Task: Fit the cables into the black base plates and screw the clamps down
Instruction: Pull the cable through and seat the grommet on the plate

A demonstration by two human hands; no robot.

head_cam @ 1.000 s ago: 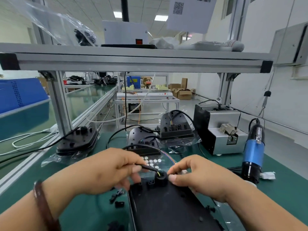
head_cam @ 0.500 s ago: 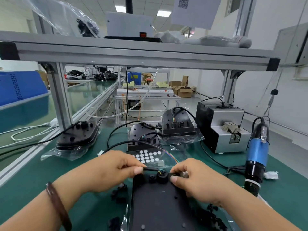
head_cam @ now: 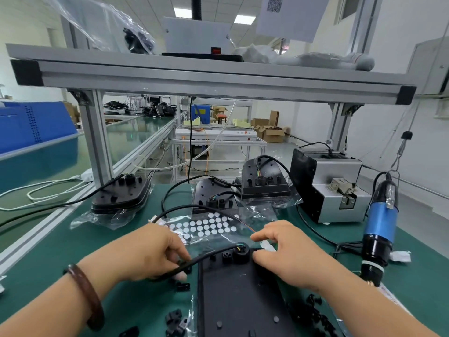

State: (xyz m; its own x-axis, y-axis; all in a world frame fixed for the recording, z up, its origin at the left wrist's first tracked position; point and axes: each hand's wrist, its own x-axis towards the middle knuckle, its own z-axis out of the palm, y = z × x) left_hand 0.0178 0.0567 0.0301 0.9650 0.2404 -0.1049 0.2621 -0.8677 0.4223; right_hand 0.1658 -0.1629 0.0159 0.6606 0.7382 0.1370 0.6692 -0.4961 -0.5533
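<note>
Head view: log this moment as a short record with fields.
Base plate: lies flat on the green mat
Black cable: its end sits in the plate's round collar
Left hand: grips the cable left of the plate
Right hand: at the plate's far right corner; grip unclear
Clamps: loose on the mat
Screwdriver: upright at right, untouched

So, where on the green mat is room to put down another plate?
Bare mat: left of the left hand, this side of the bagged plate. Crowded: more plates at centre back, cable by the screwdriver, clamps beside the near plate.
</note>
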